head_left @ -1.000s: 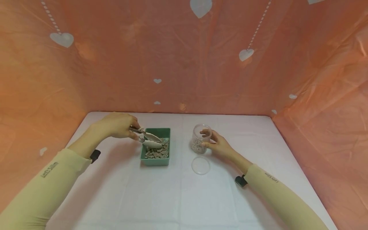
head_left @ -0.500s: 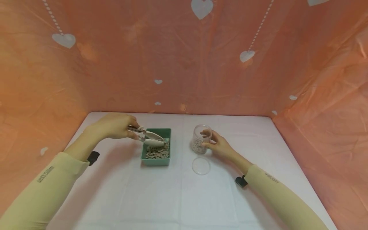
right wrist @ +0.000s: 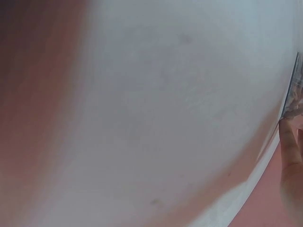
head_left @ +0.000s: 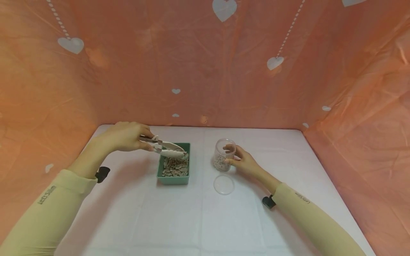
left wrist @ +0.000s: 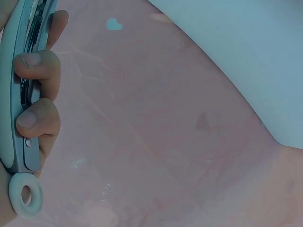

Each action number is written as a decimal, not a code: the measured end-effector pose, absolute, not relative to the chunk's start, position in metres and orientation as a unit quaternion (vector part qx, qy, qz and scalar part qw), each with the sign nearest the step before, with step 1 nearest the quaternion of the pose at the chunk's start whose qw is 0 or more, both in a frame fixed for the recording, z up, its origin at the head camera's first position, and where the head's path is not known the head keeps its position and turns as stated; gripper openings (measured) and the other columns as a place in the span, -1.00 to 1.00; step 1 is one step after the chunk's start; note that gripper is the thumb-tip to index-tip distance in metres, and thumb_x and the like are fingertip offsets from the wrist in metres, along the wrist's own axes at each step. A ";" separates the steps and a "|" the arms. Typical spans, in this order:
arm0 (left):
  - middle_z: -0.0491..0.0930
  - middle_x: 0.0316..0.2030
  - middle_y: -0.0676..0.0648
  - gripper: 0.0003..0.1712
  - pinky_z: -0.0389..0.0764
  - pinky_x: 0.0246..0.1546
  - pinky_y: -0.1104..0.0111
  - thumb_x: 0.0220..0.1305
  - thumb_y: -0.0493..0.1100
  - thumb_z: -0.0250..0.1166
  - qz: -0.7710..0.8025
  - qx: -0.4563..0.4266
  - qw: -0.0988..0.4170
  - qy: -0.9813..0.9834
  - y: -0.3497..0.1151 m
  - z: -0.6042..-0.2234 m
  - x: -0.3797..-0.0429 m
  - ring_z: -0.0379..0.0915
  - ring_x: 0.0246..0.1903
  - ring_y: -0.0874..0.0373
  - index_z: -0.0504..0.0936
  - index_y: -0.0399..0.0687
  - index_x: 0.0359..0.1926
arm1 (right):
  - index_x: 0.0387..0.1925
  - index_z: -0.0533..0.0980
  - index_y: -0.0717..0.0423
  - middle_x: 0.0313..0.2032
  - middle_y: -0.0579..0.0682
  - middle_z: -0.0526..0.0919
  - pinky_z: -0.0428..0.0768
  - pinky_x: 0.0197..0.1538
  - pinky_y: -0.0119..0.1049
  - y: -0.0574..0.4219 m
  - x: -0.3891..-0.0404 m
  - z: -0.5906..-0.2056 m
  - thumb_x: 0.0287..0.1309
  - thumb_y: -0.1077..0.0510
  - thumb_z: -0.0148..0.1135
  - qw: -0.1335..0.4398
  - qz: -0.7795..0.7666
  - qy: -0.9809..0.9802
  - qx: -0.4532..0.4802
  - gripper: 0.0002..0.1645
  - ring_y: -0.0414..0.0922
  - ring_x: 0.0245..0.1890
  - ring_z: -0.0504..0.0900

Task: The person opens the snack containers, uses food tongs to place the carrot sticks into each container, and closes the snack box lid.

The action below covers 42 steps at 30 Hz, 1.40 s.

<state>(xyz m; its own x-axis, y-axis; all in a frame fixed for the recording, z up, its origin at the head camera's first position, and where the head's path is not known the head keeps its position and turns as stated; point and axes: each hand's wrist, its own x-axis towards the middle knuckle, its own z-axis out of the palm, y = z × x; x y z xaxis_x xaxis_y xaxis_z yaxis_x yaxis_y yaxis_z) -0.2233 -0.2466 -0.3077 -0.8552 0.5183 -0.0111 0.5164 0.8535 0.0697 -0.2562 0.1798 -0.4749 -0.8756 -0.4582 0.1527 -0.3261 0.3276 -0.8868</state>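
In the head view my left hand (head_left: 129, 137) grips a pair of tongs (head_left: 173, 153) with pale heads, which slant over the far part of a green tray (head_left: 173, 180). Brownish-grey flakes (head_left: 174, 169) cover the tray's bottom, and some show right at the tongs' tips. The left wrist view has my fingers curled round the tongs' handle, above its pull ring (left wrist: 26, 195). My right hand (head_left: 246, 163) holds a clear jar (head_left: 220, 156), upright on the table and partly filled with similar pieces. Only a sliver of that jar (right wrist: 297, 90) appears in the right wrist view.
A clear round lid (head_left: 224, 185) lies flat just in front of the jar. White cloth (head_left: 179, 220) covers the table. Orange sheets with white hearts hang behind it (head_left: 205, 64) and along both sides.
The tongs have risen a little and their tips have drawn closer together, as my left hand shifted slightly left and upward. My right hand and the jar have stayed in place.
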 end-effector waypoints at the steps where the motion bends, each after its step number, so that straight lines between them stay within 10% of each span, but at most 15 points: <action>1: 0.73 -0.04 0.11 -0.55 0.57 -0.15 -0.11 0.18 0.20 0.52 0.032 0.268 0.014 0.963 -0.247 -0.308 -0.223 0.68 -0.08 0.00 0.82 0.12 0.02 | 0.39 0.38 0.23 0.35 0.26 0.50 0.26 0.45 0.25 0.180 -0.256 -0.475 0.33 0.24 0.39 0.062 -0.527 0.812 -0.242 -0.34 0.23 0.45 0.37; 34: 0.57 0.31 -0.15 -0.39 0.53 0.10 -0.19 0.26 0.20 0.48 0.078 0.290 -0.014 0.954 -0.194 -0.276 -0.237 0.53 0.25 -0.19 0.71 0.09 0.26 | 0.40 0.37 0.27 0.36 0.28 0.48 0.25 0.46 0.21 0.181 -0.256 -0.473 0.34 0.22 0.39 0.063 -0.517 0.818 -0.243 -0.32 0.24 0.46 0.35; 42: 0.66 -0.08 0.06 -0.49 0.58 -0.22 0.04 0.24 0.22 0.49 0.087 0.328 -0.045 0.940 -0.164 -0.275 -0.246 0.62 -0.16 0.06 0.78 0.10 0.11 | 0.40 0.37 0.24 0.37 0.26 0.48 0.28 0.47 0.16 0.181 -0.258 -0.474 0.33 0.24 0.39 0.068 -0.519 0.817 -0.242 -0.32 0.23 0.47 0.34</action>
